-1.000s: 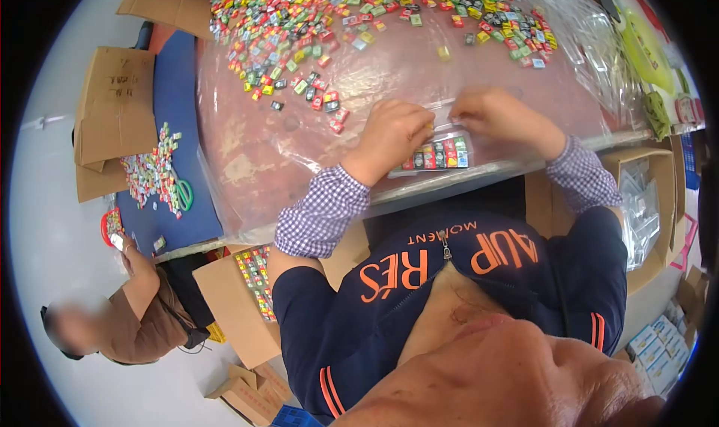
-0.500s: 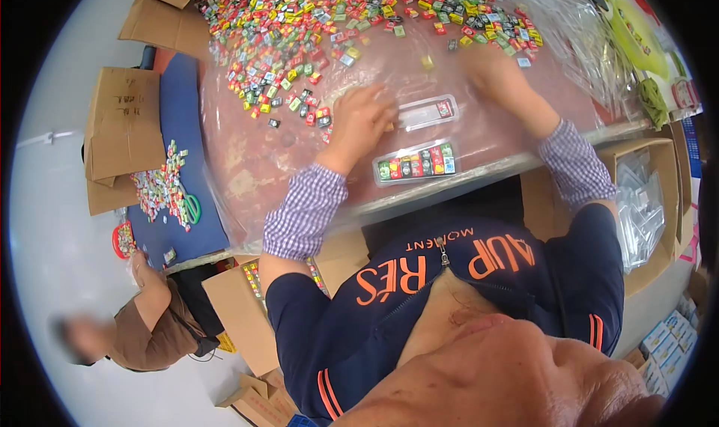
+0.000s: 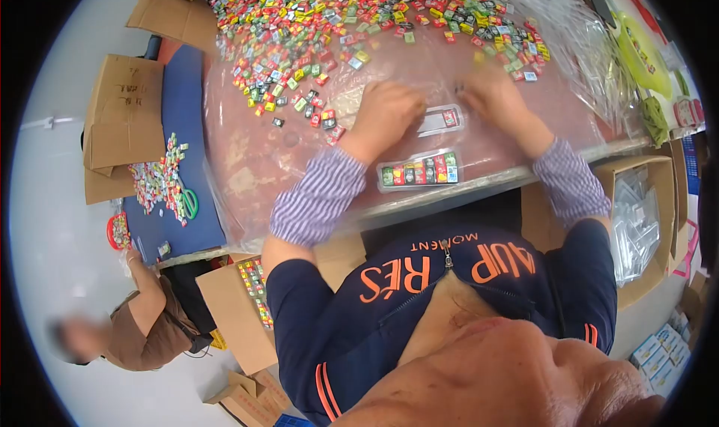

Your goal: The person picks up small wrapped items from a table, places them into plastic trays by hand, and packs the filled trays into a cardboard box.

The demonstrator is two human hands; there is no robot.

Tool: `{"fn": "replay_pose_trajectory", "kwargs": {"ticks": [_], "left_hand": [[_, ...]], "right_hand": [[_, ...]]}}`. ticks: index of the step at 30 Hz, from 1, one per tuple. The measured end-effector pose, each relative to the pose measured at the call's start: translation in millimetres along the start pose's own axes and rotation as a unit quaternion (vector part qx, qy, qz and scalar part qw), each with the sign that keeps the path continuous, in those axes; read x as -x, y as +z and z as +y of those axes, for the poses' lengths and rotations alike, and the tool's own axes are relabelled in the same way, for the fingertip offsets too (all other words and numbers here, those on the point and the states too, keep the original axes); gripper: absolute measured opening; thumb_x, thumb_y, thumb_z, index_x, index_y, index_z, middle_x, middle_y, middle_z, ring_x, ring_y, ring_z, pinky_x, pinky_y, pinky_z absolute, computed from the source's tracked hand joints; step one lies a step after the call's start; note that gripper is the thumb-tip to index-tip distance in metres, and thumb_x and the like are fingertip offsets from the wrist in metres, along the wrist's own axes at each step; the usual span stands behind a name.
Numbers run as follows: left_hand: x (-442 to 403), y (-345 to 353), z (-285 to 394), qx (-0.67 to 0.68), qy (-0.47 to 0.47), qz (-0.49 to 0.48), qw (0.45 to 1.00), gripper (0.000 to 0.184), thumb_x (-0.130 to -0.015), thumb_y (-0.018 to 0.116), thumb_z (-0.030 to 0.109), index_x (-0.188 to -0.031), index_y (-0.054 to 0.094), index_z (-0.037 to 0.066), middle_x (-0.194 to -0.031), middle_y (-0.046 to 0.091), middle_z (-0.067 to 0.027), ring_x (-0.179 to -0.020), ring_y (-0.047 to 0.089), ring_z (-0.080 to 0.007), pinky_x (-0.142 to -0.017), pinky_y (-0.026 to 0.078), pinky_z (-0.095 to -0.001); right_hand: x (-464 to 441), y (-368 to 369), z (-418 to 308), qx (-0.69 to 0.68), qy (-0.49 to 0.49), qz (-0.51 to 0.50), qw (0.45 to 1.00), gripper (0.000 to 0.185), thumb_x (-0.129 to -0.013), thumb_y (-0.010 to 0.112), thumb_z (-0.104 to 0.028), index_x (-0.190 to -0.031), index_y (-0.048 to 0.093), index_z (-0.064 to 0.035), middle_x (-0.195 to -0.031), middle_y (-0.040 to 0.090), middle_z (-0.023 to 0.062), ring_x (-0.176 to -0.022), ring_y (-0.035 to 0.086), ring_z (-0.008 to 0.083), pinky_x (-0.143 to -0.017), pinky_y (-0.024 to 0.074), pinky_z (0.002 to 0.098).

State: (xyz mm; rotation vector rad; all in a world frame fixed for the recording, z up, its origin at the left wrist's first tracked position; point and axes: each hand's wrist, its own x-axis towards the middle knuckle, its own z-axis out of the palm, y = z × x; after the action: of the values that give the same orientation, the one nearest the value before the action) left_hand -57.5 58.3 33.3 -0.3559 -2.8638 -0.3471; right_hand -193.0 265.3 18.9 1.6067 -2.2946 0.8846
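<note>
Clear, oblong plastic tray (image 3: 432, 124) judged light, flexible; best held by rim. Left hand (image 3: 391, 110), right hand (image 3: 490, 95): grip partly curled, contents cannot be told.

- Front tray (image 3: 460, 165) on the worktop (image 3: 262, 180), by its near edge
- Rear tray (image 3: 430, 122) just behind, a pack (image 3: 450, 118) in its right end
- Loose packs (image 3: 352, 15) behind both
</note>
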Motion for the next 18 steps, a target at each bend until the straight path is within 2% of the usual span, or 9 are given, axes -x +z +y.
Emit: {"fn": "replay_pose_trajectory", "kwargs": {"ticks": [1,3,4,7,8,12,14,16,18], "left_hand": [[15.0,-4.0,4.1,0.043,0.014,0.081,0.996,0.02,-0.077,0.067,0.019,-0.096,0.068,0.012,-0.096,0.068,-0.002,-0.093,0.06,-0.021,-0.083,0.042,-0.0392],[29.0,-3.9,3.7,0.04,0.019,0.057,0.997,0.021,-0.077,0.067,0.018,-0.097,0.068,0.011,-0.097,0.067,-0.0022,-0.094,0.06,-0.0215,-0.084,0.042,-0.0389],[33.8,-4.3,3.7,0.038,0.027,0.04,0.998,0.022,-0.076,0.068,0.017,-0.097,0.068,0.011,-0.099,0.067,-0.0025,-0.096,0.06,-0.0219,-0.084,0.042,-0.0387],[49.0,-6.0,3.4,0.015,0.029,0.031,0.999,0.023,-0.077,0.068,0.017,-0.099,0.067,0.011,-0.104,0.066,-0.0031,-0.1,0.059,-0.0236,-0.086,0.042,-0.0383],[52.4,-7.7,3.6,-0.003,0.025,0.04,0.999,0.024,-0.077,0.068,0.017,-0.1,0.067,0.01,-0.108,0.065,-0.0035,-0.102,0.058,-0.0247,-0.087,0.041,-0.0381],[58.0,-5.7,-19.0,0.012,-0.018,0.076,0.997,0.027,-0.079,0.066,0.017,-0.106,0.066,0.011,-0.118,0.061,-0.0053,-0.109,0.055,-0.0271,-0.092,0.039,-0.0399],[48.0,1.8,-37.2,0.028,-0.036,0.089,0.995,0.028,-0.08,0.066,0.017,-0.108,0.065,0.011,-0.122,0.06,-0.006,-0.112,0.054,-0.0278,-0.093,0.038,-0.0409],[27.0,9.1,-59.7,0.049,-0.148,0.191,0.969,0.031,-0.084,0.063,0.022,-0.114,0.064,0.014,-0.125,0.058,-0.0076,-0.118,0.05,-0.0277,-0.098,0.034,-0.0471],[13.3,13.8,-65.3,0.003,-0.156,0.191,0.969,0.032,-0.084,0.062,0.023,-0.115,0.063,0.014,-0.125,0.058,-0.0084,-0.12,0.049,-0.0277,-0.099,0.033,-0.049]], "right_hand": [[3.4,1.6,-17.8,-0.004,0.001,0.001,1.0,0.02,-0.071,0.068,-0.011,-0.09,0.065,-0.0073,-0.085,0.063,0.0087,-0.085,0.06,0.0277,-0.077,0.0473,0.0399],[4.1,6.8,-46.7,-0.071,-0.067,-0.055,0.994,0.021,-0.071,0.067,-0.01,-0.093,0.065,-0.0085,-0.089,0.065,0.0081,-0.089,0.061,0.0277,-0.081,0.0472,0.039],[3.6,9.7,-47.1,-0.072,-0.069,-0.056,0.993,0.021,-0.071,0.067,-0.01,-0.093,0.065,-0.0085,-0.089,0.065,0.0081,-0.089,0.061,0.0277,-0.081,0.0472,0.039],[3.1,22.9,-45.8,0.068,-0.159,-0.031,0.984,0.017,-0.074,0.065,-0.011,-0.091,0.066,-0.0099,-0.094,0.066,0.007,-0.094,0.061,0.027,-0.085,0.0467,0.0368],[2.4,20.9,-43.7,0.067,-0.161,-0.032,0.984,0.017,-0.074,0.065,-0.011,-0.091,0.066,-0.0099,-0.094,0.066,0.007,-0.094,0.061,0.027,-0.085,0.0467,0.0368],[-4.3,6.9,-29.6,-0.001,-0.124,-0.081,0.989,0.015,-0.077,0.063,-0.013,-0.09,0.067,-0.0088,-0.104,0.066,0.0082,-0.097,0.061,0.0272,-0.085,0.048,0.0368],[-23.0,18.3,-11.0,-0.028,0.028,-0.097,0.994,0.016,-0.08,0.061,-0.016,-0.092,0.068,-0.0084,-0.111,0.063,0.01,-0.096,0.061,0.0285,-0.082,0.05,0.0388],[-53.1,37.1,11.2,-0.002,0.015,-0.064,0.998,0.017,-0.082,0.06,-0.017,-0.095,0.068,-0.0085,-0.111,0.063,0.0103,-0.096,0.061,0.0294,-0.08,0.0506,0.0395],[-77.2,53.4,26.2,0.025,0.002,-0.031,0.999,0.019,-0.083,0.06,-0.017,-0.097,0.068,-0.0087,-0.11,0.062,0.0107,-0.096,0.061,0.0302,-0.079,0.0511,0.0402]]}}
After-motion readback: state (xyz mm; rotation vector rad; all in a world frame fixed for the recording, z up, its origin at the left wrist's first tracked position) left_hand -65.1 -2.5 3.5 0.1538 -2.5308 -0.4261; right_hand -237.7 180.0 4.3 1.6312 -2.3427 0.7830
